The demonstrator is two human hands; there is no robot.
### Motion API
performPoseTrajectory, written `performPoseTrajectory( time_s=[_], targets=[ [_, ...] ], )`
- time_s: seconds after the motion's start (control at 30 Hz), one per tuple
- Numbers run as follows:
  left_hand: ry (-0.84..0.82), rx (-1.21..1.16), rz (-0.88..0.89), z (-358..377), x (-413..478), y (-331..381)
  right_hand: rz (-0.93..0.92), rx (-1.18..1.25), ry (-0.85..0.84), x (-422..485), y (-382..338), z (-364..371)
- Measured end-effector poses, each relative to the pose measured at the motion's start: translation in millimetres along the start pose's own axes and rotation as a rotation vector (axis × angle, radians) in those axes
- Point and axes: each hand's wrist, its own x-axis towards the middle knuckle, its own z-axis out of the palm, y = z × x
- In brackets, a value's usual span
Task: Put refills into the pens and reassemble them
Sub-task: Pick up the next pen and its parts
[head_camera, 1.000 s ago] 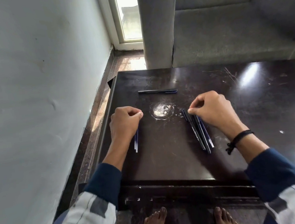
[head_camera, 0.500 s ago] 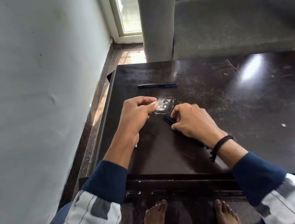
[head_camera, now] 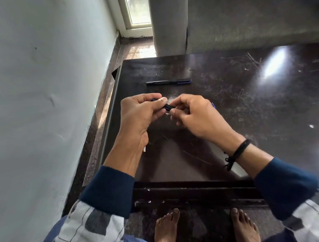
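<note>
Over the dark table (head_camera: 265, 120) my left hand (head_camera: 141, 113) and my right hand (head_camera: 192, 114) meet, both pinching one dark pen barrel (head_camera: 168, 106) between their fingertips. A blue end of that pen (head_camera: 213, 105) pokes out behind my right hand. A thin refill tip (head_camera: 144, 149) shows on the table under my left wrist; the rest is hidden. An assembled dark pen with a blue end (head_camera: 169, 82) lies crosswise farther back. The other pen parts are hidden beneath my right forearm.
A pale wall (head_camera: 41, 95) runs close along the table's left edge. A grey sofa (head_camera: 241, 10) stands behind the table. My bare feet (head_camera: 204, 234) are on the floor under the near edge. A glare spot (head_camera: 274, 62) lies at the right.
My right hand lifted a pen barrel from the pile at the right and brought it to the middle. My left hand left the refill side and came in to grip the same barrel.
</note>
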Motion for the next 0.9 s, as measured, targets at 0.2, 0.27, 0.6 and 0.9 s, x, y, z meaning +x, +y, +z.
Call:
performPoseTrajectory(
  time_s=[0.2, 0.27, 0.6, 0.9],
  targets=[
    [-0.013, -0.019, 0.016, 2, -1, -2, -0.104, -0.302, 0.064, -8, -6, 4],
    [-0.013, -0.021, 0.015, 1, 0, -3, -0.113, -0.352, 0.09, -10, -7, 6],
    [0.003, -0.012, 0.036, -8, 1, -1, 0.034, -0.288, 0.073, -9, -5, 10],
    [0.037, 0.388, 0.227, -36, 19, 13, 0.213, -0.017, -0.034, -1, 3, 1]
  ],
)
